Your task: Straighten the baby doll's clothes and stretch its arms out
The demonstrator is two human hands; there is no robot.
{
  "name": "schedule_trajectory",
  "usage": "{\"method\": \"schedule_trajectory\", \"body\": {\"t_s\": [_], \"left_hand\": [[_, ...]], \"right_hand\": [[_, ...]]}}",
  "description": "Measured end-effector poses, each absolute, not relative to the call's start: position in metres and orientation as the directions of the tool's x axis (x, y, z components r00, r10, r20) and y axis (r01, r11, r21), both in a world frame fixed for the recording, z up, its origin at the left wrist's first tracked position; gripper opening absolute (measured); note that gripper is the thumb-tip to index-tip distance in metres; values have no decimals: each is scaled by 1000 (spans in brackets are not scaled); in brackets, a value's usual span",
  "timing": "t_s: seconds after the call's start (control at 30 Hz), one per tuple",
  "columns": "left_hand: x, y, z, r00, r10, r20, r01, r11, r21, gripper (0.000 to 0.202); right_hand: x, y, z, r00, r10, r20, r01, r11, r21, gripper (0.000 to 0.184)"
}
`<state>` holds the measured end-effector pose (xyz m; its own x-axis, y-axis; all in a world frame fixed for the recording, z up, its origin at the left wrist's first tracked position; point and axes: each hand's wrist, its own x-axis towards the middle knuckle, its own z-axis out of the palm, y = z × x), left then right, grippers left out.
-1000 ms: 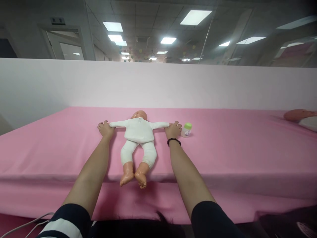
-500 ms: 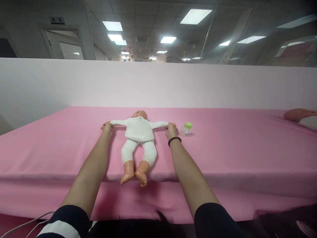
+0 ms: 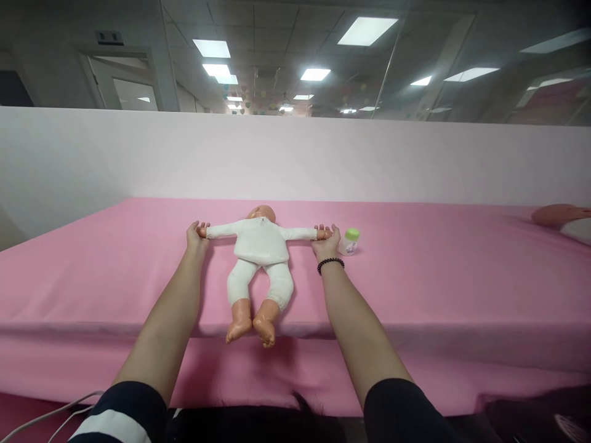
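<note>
A baby doll in a white long-sleeved suit lies on its back on a pink padded surface, arms stretched out sideways and bare plastic feet over the front fold. My left hand holds the doll's right hand between thumb and fingers. My right hand, with a black beaded bracelet on its wrist, holds the doll's other hand. Just beyond my right hand stands a small bottle with a green cap.
A second doll's head rests at the far right of the pink surface. A pale wall runs behind it, with a glass partition and ceiling lights above. A white cable lies at the lower left.
My hands have shifted slightly outward along the doll's arms and now grip its hands, which show between my fingers. The doll and the bottle stay in place.
</note>
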<state>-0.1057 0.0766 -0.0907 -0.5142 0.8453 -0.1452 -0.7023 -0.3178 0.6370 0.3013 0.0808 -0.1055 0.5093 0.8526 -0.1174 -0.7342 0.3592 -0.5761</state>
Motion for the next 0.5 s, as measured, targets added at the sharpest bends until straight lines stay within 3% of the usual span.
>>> {"method": "schedule_trajectory", "body": {"t_s": [0.5], "left_hand": [[-109,94,-95,-582,804,-123,-633,-354,689,36]], "right_hand": [[300,96,-109,535,823,-190,-773,386,-503,29]]}}
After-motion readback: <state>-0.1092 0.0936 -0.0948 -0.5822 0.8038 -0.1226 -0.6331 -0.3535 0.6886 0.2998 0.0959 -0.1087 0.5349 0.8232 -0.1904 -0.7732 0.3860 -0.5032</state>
